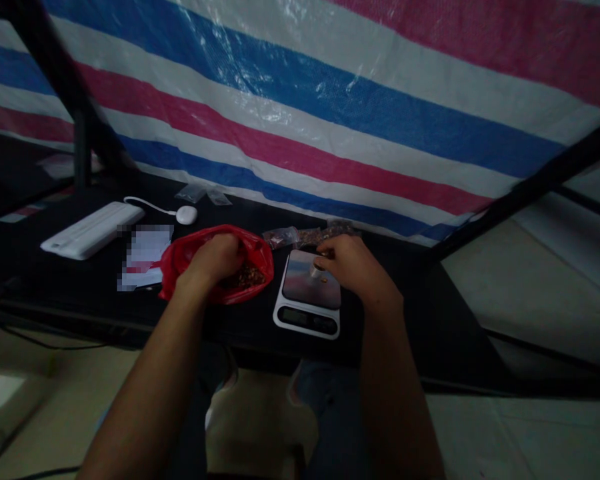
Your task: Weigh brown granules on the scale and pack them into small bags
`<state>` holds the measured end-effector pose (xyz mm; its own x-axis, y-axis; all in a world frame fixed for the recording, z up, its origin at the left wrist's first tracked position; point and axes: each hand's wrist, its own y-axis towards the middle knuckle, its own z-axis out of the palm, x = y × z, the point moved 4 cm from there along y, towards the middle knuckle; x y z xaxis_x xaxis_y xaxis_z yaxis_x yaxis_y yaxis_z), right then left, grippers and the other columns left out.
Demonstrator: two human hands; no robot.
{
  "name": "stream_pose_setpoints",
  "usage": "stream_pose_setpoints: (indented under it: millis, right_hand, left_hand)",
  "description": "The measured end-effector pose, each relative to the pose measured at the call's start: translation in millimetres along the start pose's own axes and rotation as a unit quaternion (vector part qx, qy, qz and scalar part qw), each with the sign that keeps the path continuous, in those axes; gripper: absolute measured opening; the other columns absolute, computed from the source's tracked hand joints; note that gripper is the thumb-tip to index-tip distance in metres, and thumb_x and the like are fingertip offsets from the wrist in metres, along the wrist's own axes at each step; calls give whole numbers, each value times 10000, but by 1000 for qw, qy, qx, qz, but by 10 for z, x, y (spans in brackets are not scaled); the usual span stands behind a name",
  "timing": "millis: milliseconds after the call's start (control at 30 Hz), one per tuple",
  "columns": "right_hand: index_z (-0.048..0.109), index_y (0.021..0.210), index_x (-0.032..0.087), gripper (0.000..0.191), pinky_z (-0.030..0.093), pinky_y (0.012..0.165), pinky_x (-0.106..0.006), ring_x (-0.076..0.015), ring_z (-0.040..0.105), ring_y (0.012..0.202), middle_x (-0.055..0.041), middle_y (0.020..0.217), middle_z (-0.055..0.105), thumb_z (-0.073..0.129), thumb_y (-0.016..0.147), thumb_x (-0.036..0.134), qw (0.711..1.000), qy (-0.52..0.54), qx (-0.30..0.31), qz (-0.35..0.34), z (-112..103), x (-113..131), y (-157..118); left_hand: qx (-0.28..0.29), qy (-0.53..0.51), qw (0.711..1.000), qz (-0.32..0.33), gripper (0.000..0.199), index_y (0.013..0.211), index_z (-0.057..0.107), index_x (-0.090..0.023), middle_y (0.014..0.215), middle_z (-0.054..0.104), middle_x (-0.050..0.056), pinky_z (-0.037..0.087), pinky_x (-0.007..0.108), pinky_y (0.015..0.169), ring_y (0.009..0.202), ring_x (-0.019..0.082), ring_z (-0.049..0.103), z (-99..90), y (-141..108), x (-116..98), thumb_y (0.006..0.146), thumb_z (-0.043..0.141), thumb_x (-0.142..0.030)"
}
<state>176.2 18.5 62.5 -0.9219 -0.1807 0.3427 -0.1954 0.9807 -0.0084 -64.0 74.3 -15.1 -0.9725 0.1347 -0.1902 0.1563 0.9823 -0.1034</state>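
Red bag [233, 295], mouth open, centre left of the frame: brown bits [253, 275] inside, about the left hand [219, 257], whose fingers are sunk in it; their grip I cannot tell. Scale [297, 283], white, mid-frame: the right hand [355, 267] at its plate, thumb and forefinger close together over a small silvery thing [316, 271], hold uncertain. Display [295, 315], front edge: too dark to read. Card [150, 245], left of the bag: print blurred out. Clear packets [305, 237], behind the scale: any lettering too small.
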Motion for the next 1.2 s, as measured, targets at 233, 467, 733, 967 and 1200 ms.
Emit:
stream_pose_setpoints:
  millis: [233,467,733,967,1200]
  right_hand:
    - [784,790,152,263,409,681,-272,-166,658,739,-66,787,761,553,898,83,999,27,-2,-33,-18,38,-13]
    - [795,897,158,234,479,716,-259,-177,713,820,-79,917,799,590,879,45,999,39,-25,6,-113,-93,-79]
    - [809,816,151,121,499,685,-247,-188,730,793,-65,830,804,719,788,74,988,48,121,80,162,-378,-41]
    - [816,876,152,194,523,728,-258,-188,731,813,-66,900,810,631,869,96,994,91,40,42,-25,-376,-107]
    - [811,971,159,216,509,754,-281,-200,720,838,-85,949,806,607,913,121,995,97,-12,-23,-64,-75,-68]
  left_hand:
    - [18,-10,1000,15,352,1065,784,-132,1142,775,193,548,284,812,1062,300,738,17,-2,-21,885,526,-291]
    - [10,-8,1000,18,375,1070,779,-110,1138,768,219,549,321,847,1069,328,735,3,2,-48,896,520,-319]
    - [-15,3,1000,-17,427,1194,717,-116,1193,749,221,559,346,794,1087,354,725,-42,-37,-39,894,509,-336]
    - [0,-3,1000,-14,358,1110,751,-136,1186,756,210,556,331,782,1094,354,726,-56,-37,-52,887,529,-307]
    - [-9,-26,999,-22,391,1164,746,-151,1232,743,201,568,334,815,1127,354,714,-86,-83,-61,889,570,-367]
